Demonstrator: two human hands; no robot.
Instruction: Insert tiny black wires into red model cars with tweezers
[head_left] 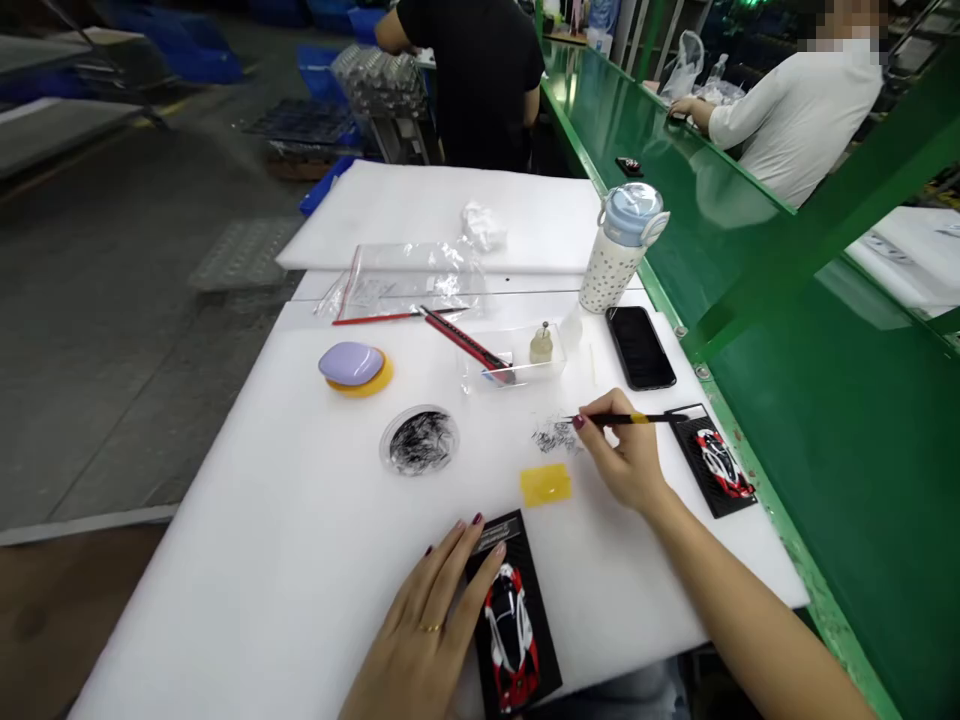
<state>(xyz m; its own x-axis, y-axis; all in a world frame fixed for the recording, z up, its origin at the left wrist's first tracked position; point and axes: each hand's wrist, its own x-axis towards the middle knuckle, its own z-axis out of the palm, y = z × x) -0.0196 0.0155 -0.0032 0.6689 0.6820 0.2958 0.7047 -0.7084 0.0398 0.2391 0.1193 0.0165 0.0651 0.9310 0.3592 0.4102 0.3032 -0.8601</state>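
Note:
My right hand (622,450) is closed round a thin dark paintbrush (654,418) with a yellow band. Its tip is at a patch of black brush marks (555,436) on the white work surface. My left hand (435,610) lies flat, fingers stretched over the edge of a black base with a red, white and black model car (511,640). A second model car on a black base (720,462) lies beyond my right wrist. Left of the brush marks sits a round clear dish (418,440) smeared with black paint. A yellow piece of tape (546,485) is stuck between the hands.
A clear tray (525,370) holds a small bottle (541,345), with a red utility knife (469,343) across it. Around it are a phone (641,347), a tumbler (616,250), a lilac-and-orange oval item (354,366) and a plastic bag (412,280). A green conveyor (847,370) runs along the right; two people sit beyond.

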